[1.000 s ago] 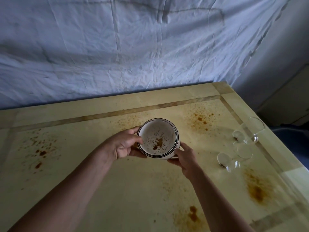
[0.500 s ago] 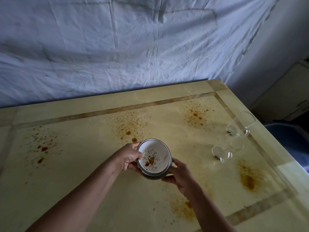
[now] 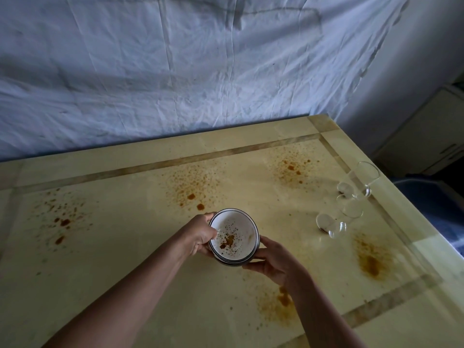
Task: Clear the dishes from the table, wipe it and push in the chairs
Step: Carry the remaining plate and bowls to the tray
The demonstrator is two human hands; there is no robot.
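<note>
Stained bowls held over a spattered tabletop

A stack of white bowls (image 3: pixel 233 238) with thin dark rim lines sat upright between the left hand (image 3: pixel 200 237), gripping its near-left rim, and the right hand (image 3: pixel 273 262), curled round its lower right side; brown specks and a blot marked the top bowl's inside. Two clear glasses (image 3: pixel 351 194), just beside each other, stood near the right edge of the pale yellow tabletop (image 3: pixel 125 247), which carried several brown splatter patches.

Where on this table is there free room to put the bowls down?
Free: the wide patch between the left stains and the bowls, and the far strip beyond the inlay line. Crowded: the right edge, where glasses lie.
</note>
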